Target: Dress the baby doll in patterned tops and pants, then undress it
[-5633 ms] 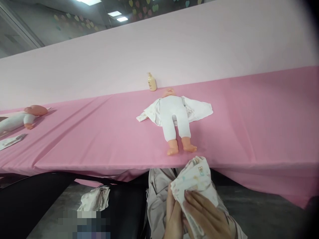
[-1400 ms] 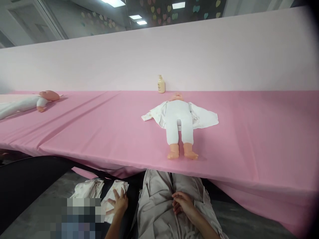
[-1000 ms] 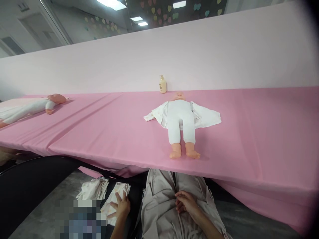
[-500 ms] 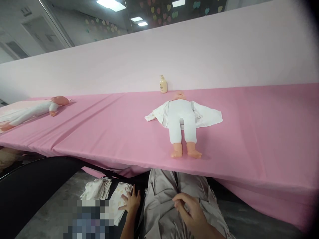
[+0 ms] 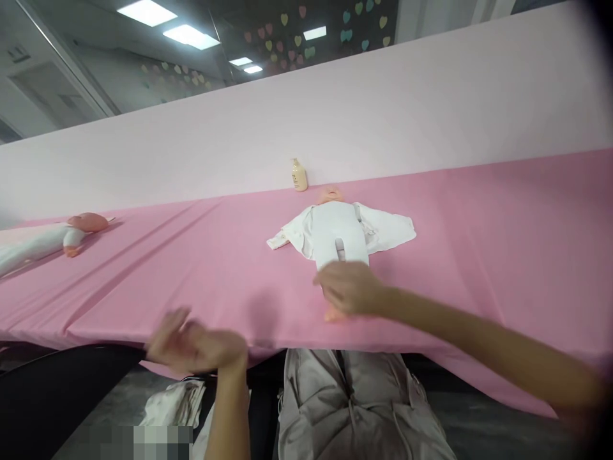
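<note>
A baby doll in white clothes lies face up on the pink-covered table, with a white garment spread beneath its upper body and out to both sides. My right hand is over the doll's lower legs, blurred, its fingers loosely bent with nothing visible in them. Whether it touches the legs I cannot tell. One foot shows below it. At the table's front edge, my left hand is raised, palm turned up and fingers loosely apart, smeared by motion and holding nothing visible.
A pump bottle stands by the white wall behind the doll. At the far left of the pink table cover lies a second doll. Folded white cloths lie low at the left, beside a black curved surface.
My left hand has risen from the patterned white cloth to the table's edge. My right hand has gone from my lap to above the doll's legs. The view has shifted slightly.
</note>
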Demonstrator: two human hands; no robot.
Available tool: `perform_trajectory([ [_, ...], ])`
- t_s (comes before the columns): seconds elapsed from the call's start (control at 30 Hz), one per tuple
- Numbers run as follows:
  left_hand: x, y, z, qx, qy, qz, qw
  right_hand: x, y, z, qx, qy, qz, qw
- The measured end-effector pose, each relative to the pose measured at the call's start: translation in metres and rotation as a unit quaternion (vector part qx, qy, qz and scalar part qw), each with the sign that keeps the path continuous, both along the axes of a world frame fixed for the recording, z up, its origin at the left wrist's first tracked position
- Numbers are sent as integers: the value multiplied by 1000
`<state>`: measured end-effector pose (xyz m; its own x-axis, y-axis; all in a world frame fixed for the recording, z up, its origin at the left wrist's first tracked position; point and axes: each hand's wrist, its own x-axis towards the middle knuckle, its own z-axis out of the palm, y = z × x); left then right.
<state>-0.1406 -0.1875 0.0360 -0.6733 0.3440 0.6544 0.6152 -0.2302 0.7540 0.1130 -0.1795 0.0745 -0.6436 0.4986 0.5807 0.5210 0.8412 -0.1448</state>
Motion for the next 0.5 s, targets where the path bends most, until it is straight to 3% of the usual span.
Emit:
perform_trajectory([
  [0.03, 16, 23, 9, 72, 26, -22, 997, -5, 31, 9, -37, 7, -56, 998],
  [0.07, 34, 48, 13, 77, 67, -82, 991, -10, 61, 17, -82, 33, -111, 990],
  [0.13, 69, 103, 11, -3, 119, -208, 971, -21, 115, 27, -167, 83, -162, 969],
  [0.2, 99, 157, 2, -108, 172, -267, 942, -32, 158, 31, -244, 110, -244, 932],
  [0.27, 115, 201, -8, -188, 241, -273, 912, -41, 191, 29, -249, 115, -284, 919],
  [0.33, 118, 233, -16, -216, 287, -277, 891, -48, 216, 22, -237, 118, -306, 915],
  [0.5, 106, 264, -30, -281, 319, -220, 878, -61, 260, -5, -216, 90, -322, 917],
])
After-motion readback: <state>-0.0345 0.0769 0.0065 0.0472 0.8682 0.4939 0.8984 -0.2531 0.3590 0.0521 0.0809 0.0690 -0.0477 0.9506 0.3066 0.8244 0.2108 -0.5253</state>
